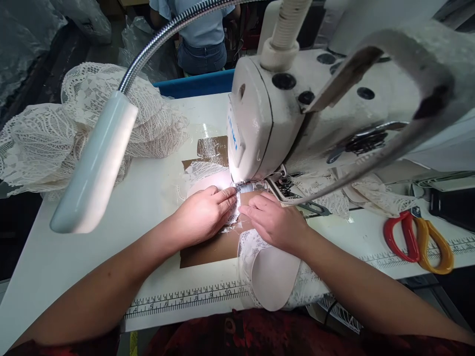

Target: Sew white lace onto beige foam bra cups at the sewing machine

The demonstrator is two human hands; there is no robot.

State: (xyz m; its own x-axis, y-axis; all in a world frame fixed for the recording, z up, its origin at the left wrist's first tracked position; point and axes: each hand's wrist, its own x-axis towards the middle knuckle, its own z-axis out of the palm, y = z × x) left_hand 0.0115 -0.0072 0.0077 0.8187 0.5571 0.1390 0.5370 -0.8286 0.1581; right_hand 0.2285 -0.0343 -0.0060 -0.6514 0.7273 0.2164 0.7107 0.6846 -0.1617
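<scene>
Desk (156,198) edge runs along the front, slanting up to the left, with a printed ruler (193,299) beside it; white surface stretches between the left forearm and the lamp (96,168), which hangs over the left part; the machine (252,118) closes in the far side of both hands, so room near the needle is narrow; scissors (410,237), one loop red and one yellow, lie by the front edge at the right, well apart from the right hand (276,220); a lace heap (111,109) fills the back left corner, and more lace lies right of the machine. Bags (85,20) of clear plastic stand beyond the desk, their contents too unclear to tell; a blue panel (196,85) borders the back edge, and a person in a light blue top sits past it, back turned. Lace trim (235,213) lies at the needle, between the two hands, over brown tape (208,249); the left hand (206,212) rests on it with fingers together, touching the pale cup (204,180) behind; the right fingers are curled near the trim's right side; I cannot tell whether either hand grips cloth; a second cup (274,277), with lace around it, overlaps the front edge below the right hand.
</scene>
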